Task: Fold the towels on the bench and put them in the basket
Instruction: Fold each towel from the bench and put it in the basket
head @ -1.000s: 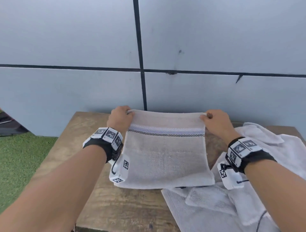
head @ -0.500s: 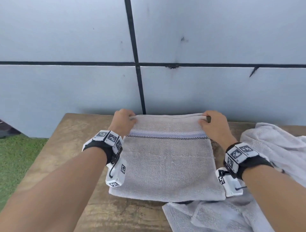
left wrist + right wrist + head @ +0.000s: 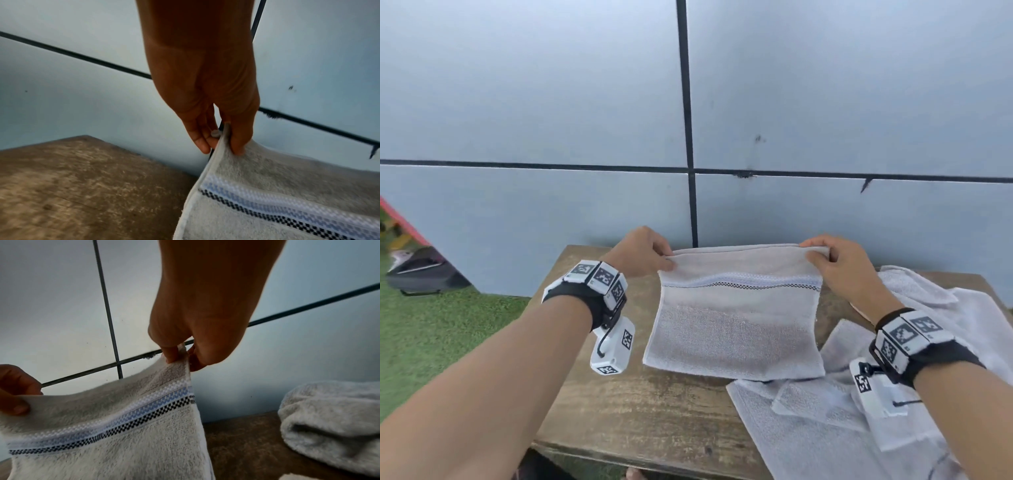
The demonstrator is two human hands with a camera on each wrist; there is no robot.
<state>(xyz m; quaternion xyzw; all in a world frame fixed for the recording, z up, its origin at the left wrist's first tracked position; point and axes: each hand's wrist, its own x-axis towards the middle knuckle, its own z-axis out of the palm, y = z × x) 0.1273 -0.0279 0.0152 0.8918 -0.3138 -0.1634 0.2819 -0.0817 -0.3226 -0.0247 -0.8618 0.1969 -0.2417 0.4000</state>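
A folded white towel point(image 3: 736, 325) with a blue and black checked stripe hangs over the wooden bench point(image 3: 640, 411), its lower edge lying on the wood. My left hand point(image 3: 650, 255) pinches its top left corner, thumb in front point(image 3: 224, 138). At the top right corner my right hand point(image 3: 832, 260) pinches the towel point(image 3: 115, 426) between thumb and fingers point(image 3: 180, 356). More white towels point(image 3: 842, 428) lie crumpled on the right of the bench, under my right forearm. No basket is in view.
A grey panelled wall point(image 3: 825, 102) with dark seams stands right behind the bench. Green artificial grass point(image 3: 424, 342) covers the ground on the left, with a dark bag point(image 3: 421, 274) beside the wall. A rolled towel heap point(image 3: 333, 423) lies to the right.
Both hands have lifted the towel's top edge off the bench; half a second ago it lay nearly flat. The near edge has drawn away from me.
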